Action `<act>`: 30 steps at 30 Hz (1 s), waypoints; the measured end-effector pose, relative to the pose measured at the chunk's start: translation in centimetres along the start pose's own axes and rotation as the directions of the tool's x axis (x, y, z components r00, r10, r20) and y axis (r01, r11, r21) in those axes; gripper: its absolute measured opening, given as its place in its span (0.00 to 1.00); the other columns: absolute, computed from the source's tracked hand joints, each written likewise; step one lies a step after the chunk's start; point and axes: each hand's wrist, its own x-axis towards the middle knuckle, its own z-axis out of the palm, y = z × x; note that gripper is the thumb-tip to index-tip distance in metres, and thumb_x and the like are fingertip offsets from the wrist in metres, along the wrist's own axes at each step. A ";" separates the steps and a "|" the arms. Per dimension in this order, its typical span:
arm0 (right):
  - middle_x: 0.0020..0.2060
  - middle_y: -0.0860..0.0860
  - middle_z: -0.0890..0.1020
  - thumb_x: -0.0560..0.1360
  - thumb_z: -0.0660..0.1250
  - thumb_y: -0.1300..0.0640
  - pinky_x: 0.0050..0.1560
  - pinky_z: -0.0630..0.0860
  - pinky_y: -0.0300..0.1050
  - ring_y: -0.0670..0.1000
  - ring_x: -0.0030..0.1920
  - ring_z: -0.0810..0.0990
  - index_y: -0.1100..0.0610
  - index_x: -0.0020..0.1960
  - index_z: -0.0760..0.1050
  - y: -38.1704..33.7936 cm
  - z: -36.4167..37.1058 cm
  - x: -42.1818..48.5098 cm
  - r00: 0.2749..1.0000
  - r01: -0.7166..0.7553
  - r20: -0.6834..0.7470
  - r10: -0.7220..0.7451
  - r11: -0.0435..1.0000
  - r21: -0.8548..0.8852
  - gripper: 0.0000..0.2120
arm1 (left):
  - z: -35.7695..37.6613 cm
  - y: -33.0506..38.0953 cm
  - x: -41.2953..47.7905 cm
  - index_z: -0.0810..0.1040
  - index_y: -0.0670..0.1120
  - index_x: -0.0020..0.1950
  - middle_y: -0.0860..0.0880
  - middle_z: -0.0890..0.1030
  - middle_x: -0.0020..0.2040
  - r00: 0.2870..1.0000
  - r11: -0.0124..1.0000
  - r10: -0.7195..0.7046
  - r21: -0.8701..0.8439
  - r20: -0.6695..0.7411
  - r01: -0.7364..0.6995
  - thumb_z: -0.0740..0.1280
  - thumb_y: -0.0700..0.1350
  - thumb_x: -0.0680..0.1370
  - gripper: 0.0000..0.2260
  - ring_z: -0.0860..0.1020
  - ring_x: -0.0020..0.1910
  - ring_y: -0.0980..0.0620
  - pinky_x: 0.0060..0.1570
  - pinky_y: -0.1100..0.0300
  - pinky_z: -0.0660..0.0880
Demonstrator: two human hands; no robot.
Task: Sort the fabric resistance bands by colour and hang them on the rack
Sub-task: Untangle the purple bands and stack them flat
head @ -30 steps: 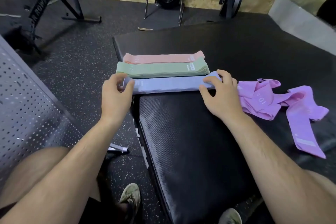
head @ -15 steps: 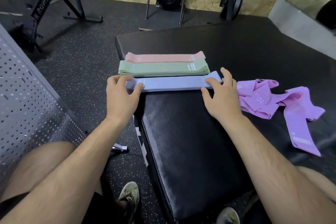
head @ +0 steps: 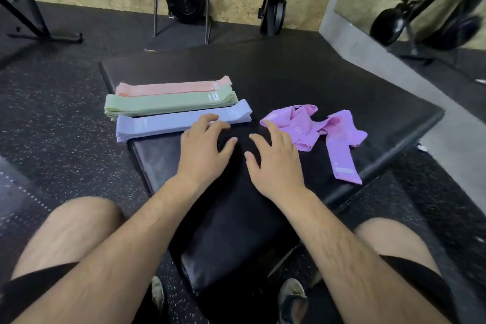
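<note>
Faint printed numbers are showing on the bands, and little else.
A "10" is showing in pale print, turned sideways, on the crumpled purple band (head: 302,123). A similar mark near the right end of the blue stack (head: 163,123) is looking like a "0", too blurred to confirm. The white tag (head: 215,96) on the green stack (head: 163,104) is coming across as unreadable.

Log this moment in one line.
left hand open, at blue stack; right hand open, at purple bands; pink stack, green stack flat
</note>
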 end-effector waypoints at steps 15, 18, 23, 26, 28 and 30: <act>0.73 0.49 0.70 0.81 0.61 0.46 0.67 0.65 0.53 0.58 0.68 0.64 0.55 0.68 0.74 4.9 -3.2 -1.5 0.967 -0.218 0.135 0.216 0.976 0.003 0.21 | 2.6 4.7 -2.8 0.79 0.52 0.65 0.52 0.74 0.70 0.957 0.982 0.188 -0.024 0.222 -0.187 0.69 0.50 0.79 0.15 0.75 0.66 0.49 0.59 0.53 0.68; 0.74 0.49 0.70 0.80 0.61 0.45 0.69 0.66 0.53 0.58 0.69 0.64 0.54 0.70 0.74 4.9 -3.2 -0.9 0.959 -0.236 0.174 0.226 0.971 0.039 0.22 | 2.6 4.7 -2.9 0.79 0.51 0.65 0.53 0.75 0.69 0.960 0.982 0.186 -0.022 0.210 -0.185 0.69 0.49 0.79 0.14 0.75 0.65 0.50 0.57 0.56 0.67; 0.58 0.49 0.77 0.81 0.60 0.46 0.58 0.67 0.51 0.57 0.61 0.67 0.56 0.56 0.74 4.6 -3.0 -0.3 0.951 -0.266 0.179 0.254 0.963 0.047 0.14 | 2.7 4.6 -2.8 0.79 0.52 0.64 0.54 0.75 0.68 0.960 0.982 0.191 -0.026 0.205 -0.190 0.69 0.49 0.79 0.13 0.75 0.66 0.51 0.56 0.56 0.66; 0.54 0.49 0.78 0.81 0.61 0.48 0.58 0.70 0.51 0.57 0.59 0.69 0.57 0.56 0.75 4.5 -3.4 -0.3 0.963 -0.258 0.107 0.246 0.960 0.113 0.13 | 2.7 4.6 -2.6 0.80 0.52 0.63 0.55 0.76 0.66 0.962 0.983 0.185 -0.052 0.199 -0.178 0.69 0.49 0.80 0.12 0.75 0.65 0.53 0.56 0.56 0.68; 0.51 0.50 0.80 0.80 0.63 0.52 0.57 0.72 0.53 0.57 0.56 0.71 0.59 0.53 0.78 4.4 -3.6 -0.6 0.980 -0.191 -0.018 0.197 0.965 0.179 0.10 | 2.5 4.7 -2.5 0.80 0.52 0.63 0.56 0.78 0.63 0.966 0.979 0.180 -0.127 0.184 -0.158 0.67 0.49 0.81 0.11 0.76 0.64 0.56 0.59 0.56 0.71; 0.51 0.51 0.83 0.79 0.65 0.55 0.57 0.74 0.55 0.57 0.55 0.73 0.60 0.53 0.80 4.0 -3.8 -0.9 0.981 -0.101 -0.142 0.135 0.969 0.225 0.10 | 2.0 5.1 -2.4 0.80 0.52 0.62 0.59 0.79 0.59 0.977 0.961 0.118 -0.267 0.178 -0.068 0.65 0.49 0.83 0.09 0.76 0.60 0.62 0.61 0.60 0.73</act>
